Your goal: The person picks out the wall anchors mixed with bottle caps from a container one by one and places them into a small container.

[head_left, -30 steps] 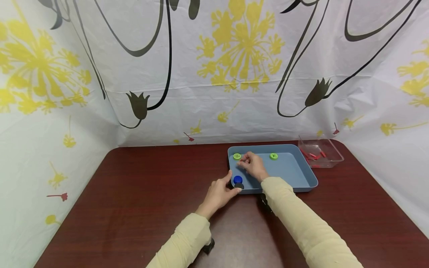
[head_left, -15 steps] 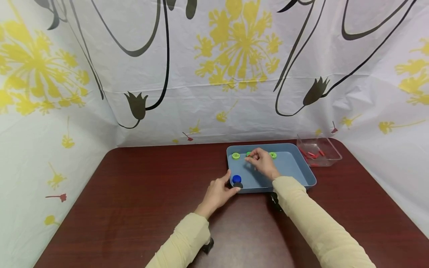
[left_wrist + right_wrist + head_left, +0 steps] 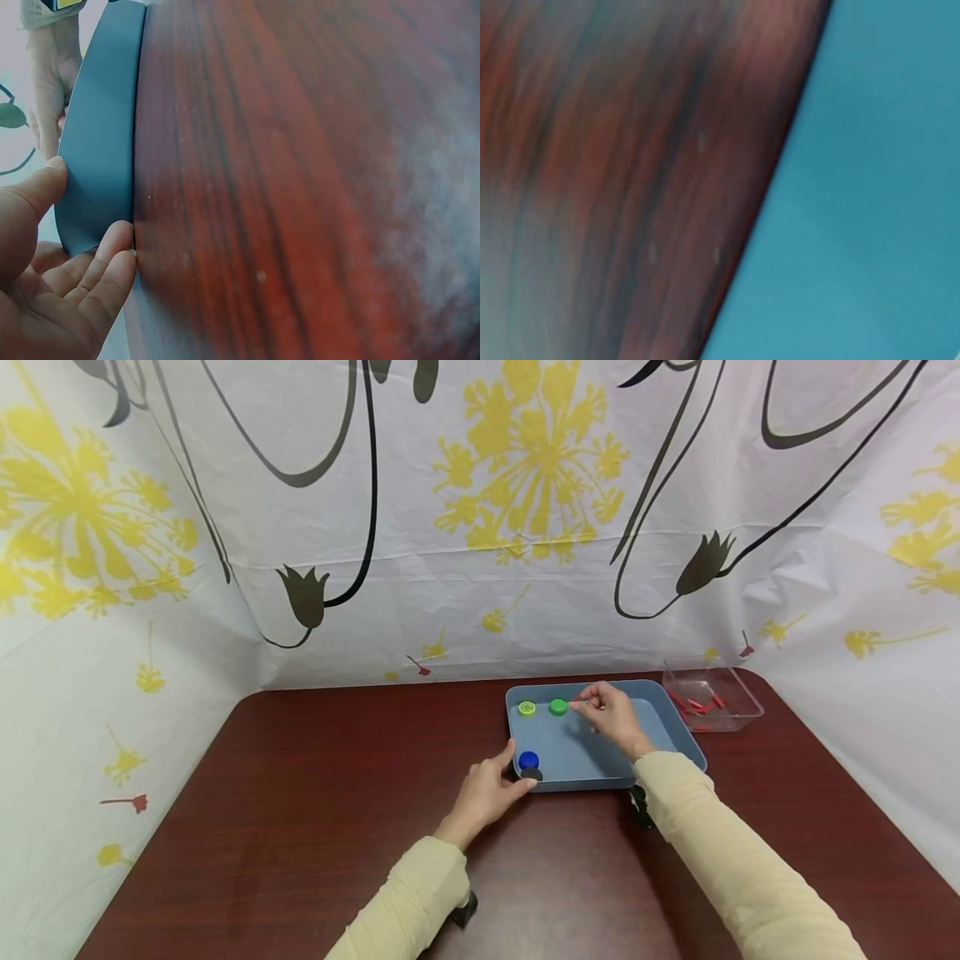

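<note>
My left hand (image 3: 483,792) holds the near left corner of the blue-grey tray (image 3: 600,781). In the left wrist view, its thumb is on the rim and the fingers lie against the outer wall and underside. Over the tray, my right hand (image 3: 613,718) pinches a small red piece (image 3: 576,701), mostly covered by the fingertips. Just left of those fingertips sits a green cap (image 3: 558,707), and a yellow-green cap (image 3: 527,708) is in the far left corner. By my left hand lie a blue cap (image 3: 528,761) and a dark cap (image 3: 532,773). The right wrist view shows no hand.
A clear plastic box (image 3: 738,714) with several red sticks (image 3: 697,705) stands right of the tray, near the table's back edge. The dark red-brown table (image 3: 360,777) extends to the left. A patterned white curtain (image 3: 420,527) hangs behind.
My right hand has moved rightward along the tray's far side. The green cap is uncovered, while the second yellow-green cap is now hidden behind the hand. My left hand keeps its hold.
</note>
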Demonstrator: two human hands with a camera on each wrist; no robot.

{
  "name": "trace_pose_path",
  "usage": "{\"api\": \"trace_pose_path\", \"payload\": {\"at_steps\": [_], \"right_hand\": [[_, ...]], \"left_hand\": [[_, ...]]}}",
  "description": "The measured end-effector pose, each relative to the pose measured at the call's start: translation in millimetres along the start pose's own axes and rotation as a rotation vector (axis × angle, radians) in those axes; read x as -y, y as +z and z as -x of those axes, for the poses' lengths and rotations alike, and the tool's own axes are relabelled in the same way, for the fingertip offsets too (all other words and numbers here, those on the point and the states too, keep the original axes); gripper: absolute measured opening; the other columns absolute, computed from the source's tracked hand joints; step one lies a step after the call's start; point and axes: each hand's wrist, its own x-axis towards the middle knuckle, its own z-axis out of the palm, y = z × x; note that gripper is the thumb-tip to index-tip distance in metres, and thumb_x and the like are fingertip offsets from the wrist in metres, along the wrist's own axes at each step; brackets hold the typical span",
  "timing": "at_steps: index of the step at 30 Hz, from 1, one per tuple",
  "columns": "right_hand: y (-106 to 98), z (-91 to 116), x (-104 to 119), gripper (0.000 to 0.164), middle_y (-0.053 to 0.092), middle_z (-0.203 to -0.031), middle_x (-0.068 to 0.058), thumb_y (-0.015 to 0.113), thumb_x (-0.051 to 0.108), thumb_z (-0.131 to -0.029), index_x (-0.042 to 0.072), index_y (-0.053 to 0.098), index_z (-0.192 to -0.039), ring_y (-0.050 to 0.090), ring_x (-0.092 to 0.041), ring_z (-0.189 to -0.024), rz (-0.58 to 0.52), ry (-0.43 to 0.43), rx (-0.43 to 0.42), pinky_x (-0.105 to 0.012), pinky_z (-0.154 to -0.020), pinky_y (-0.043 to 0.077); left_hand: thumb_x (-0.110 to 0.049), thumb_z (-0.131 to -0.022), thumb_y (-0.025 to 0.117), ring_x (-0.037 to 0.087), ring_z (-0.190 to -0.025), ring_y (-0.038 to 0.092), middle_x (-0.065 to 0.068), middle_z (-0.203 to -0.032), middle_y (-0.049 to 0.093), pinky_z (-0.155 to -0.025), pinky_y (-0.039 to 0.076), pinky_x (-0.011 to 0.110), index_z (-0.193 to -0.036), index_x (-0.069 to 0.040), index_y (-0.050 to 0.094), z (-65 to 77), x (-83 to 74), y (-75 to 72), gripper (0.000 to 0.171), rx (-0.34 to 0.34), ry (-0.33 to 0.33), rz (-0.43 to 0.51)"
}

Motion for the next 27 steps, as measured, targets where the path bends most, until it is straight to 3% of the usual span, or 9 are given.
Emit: {"api": "trace_pose_path", "payload": {"at_steps": [8,15,21,27], "right_hand": [[-28.3,4.4,-5.3,0.027,0.051,-0.074,-0.007,0.063,0.023,-0.091,0.001,0.053,-0.103,0.049,-0.01,-0.052,0.05,0.01,-0.037,-0.026,-0.052,0.044],[-51.6,7.2,-11.0,0.031,0.053,-0.072,-0.01,0.063,0.025,-0.091,-0.002,0.053,-0.105,0.049,-0.007,-0.05,0.074,0.016,-0.095,-0.025,-0.051,0.043],[-75.9,8.7,-17.6,0.036,0.052,-0.07,0.002,0.064,0.028,-0.09,-0.003,0.053,-0.105,0.049,-0.006,-0.049,0.037,0.041,-0.172,-0.025,-0.05,0.045],[-96.0,13.6,-33.3,0.031,0.056,-0.068,0.006,0.064,0.029,-0.089,0.002,0.053,-0.101,0.048,-0.004,-0.047,0.028,0.089,-0.252,-0.022,-0.046,0.044]], "left_hand": [[-0.035,-0.085,0.069,0.003,-0.06,0.059,0.012,-0.097,0.068,-0.052,0.042,0.022,-0.147,-0.011,0.033,-0.1,0.3,0.7,0.075,-0.003,0.004,0.006],[-0.034,-0.086,0.068,0.004,-0.056,0.056,0.008,-0.083,0.066,-0.05,0.04,0.022,-0.147,-0.011,0.032,0.4,0.5,0.6,0.075,0.003,0.007,0.016],[-0.035,-0.086,0.068,0.004,-0.053,0.054,0.005,-0.079,0.064,-0.049,0.039,0.021,-0.147,-0.011,0.032,0.0,1.0,0.9,0.074,0.006,0.004,0.011],[-0.034,-0.086,0.068,0.004,-0.053,0.055,0.008,-0.084,0.065,-0.049,0.039,0.022,-0.147,-0.011,0.032,0.0,0.2,0.5,0.075,0.006,0.008,0.011]]}}
